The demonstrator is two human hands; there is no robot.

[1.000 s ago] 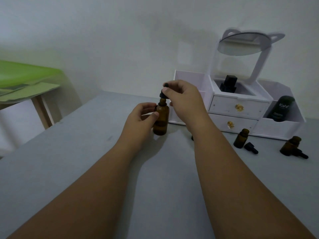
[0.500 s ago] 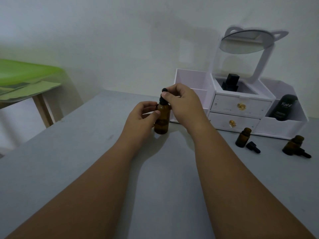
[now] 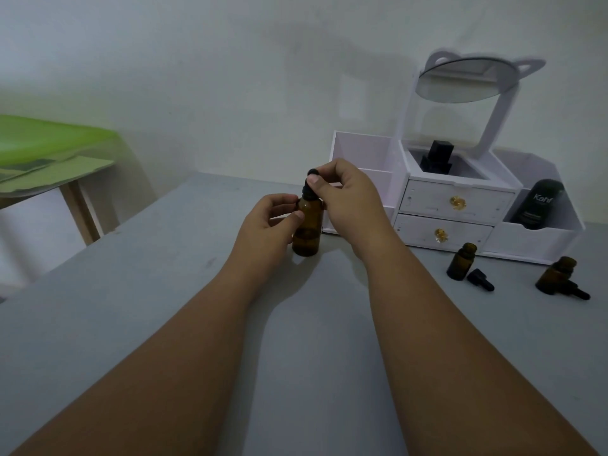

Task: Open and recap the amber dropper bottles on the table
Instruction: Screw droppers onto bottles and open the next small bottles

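Note:
A large amber dropper bottle stands upright on the grey table. My left hand grips its body from the left. My right hand pinches the black dropper cap, which sits on the bottle's neck. To the right, a small uncapped amber bottle stands with its black dropper cap lying beside it. Farther right, another small open amber bottle has its dropper cap lying against it.
A white cosmetics organiser with two drawers, a tilted mirror, a black bottle and a dark tube stands at the back right. A green-topped side table is at the left, beyond the table's edge.
My right hand has lowered the dropper cap onto the large bottle's neck. The left hand keeps its grip on the bottle. The small bottles have not moved.

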